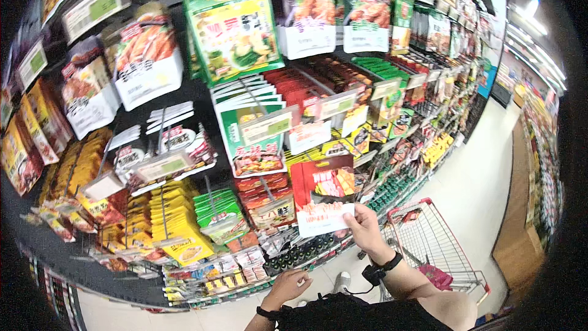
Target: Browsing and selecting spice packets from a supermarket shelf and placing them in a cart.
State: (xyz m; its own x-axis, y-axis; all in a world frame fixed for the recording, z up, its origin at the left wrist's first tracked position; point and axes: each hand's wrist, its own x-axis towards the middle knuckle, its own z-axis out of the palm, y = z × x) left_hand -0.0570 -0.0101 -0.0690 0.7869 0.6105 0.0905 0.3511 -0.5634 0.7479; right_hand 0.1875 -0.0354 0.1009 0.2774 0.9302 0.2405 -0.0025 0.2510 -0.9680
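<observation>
A red and white seasoning packet [324,193] is pinched at its lower right corner by my right hand [365,227], thumb on the front face. Its printed front is turned towards me, and the fingers behind it are mostly hidden. Beyond the packet hang rows of similar red packets [310,131] on shelf hooks. My left hand [288,287] is low in front of my body, empty, with its fingers loosely curled and apart from the goods. Nearest to it are the small boxes and packets [225,280] on the bottom shelf.
Hooks with price tags [266,125] jut out from the shelving. A wire shopping cart [436,234] with a red rim stands at my right, holding a pink item [435,276]. Green-capped bottles [390,193] line a lower shelf. A pale tiled aisle floor [464,174] runs off to the right.
</observation>
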